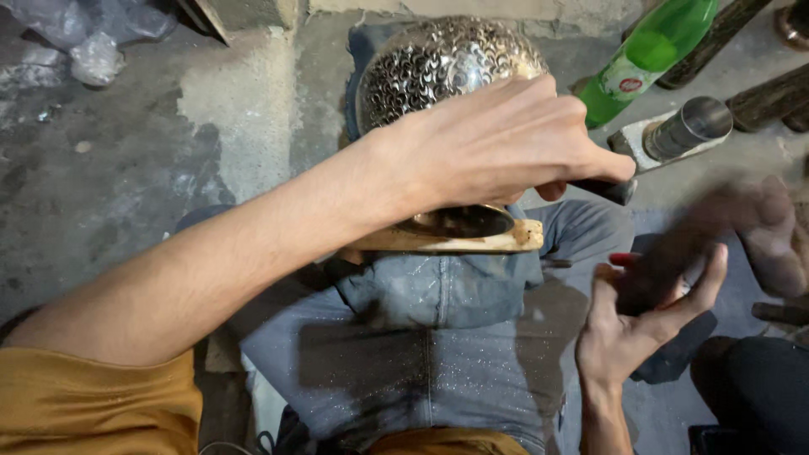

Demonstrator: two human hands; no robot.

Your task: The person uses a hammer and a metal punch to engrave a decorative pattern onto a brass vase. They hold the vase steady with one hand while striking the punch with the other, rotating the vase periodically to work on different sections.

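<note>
A: Gripping, first note: the left hand [497,143] is closed round a dark, slim tool [608,190], whose blunt end sticks out past the fingers [590,160] toward the right. Thumb tucked underneath.

B: And the vessel?

A: The embossed metal vessel [447,63], rounded and covered in a curling pattern, sits directly behind and under that hand. The wrist crosses its lower half. Whether the tool's working tip touches the metal, cannot tell; the hand hides it.

B: What carries the vessel?

A: A pale wooden rest [472,240] lying across the person's lap, on the grey jeans [438,337]. The vessel's dark open mouth shows just above the wood, below the left hand.

B: Right hand?

A: The right hand [640,324] is low and to the right, well apart from the vessel, fingers curled half closed about a dark hammer-like object [725,227], heavily blurred. The grip looks loose, palm showing, but the blur keeps me from saying how firmly it is held.

B: Surroundings?

A: Working outward: a green glass bottle [653,50] lies tilted at upper right, near a steel cylinder [691,128] set in a block. Dark wooden handles [771,97] lie beside those. The floor [109,194] is rough grey concrete, with crumpled clear plastic [93,55] at upper left. An ochre sleeve [93,404] fills the lower left corner.
</note>
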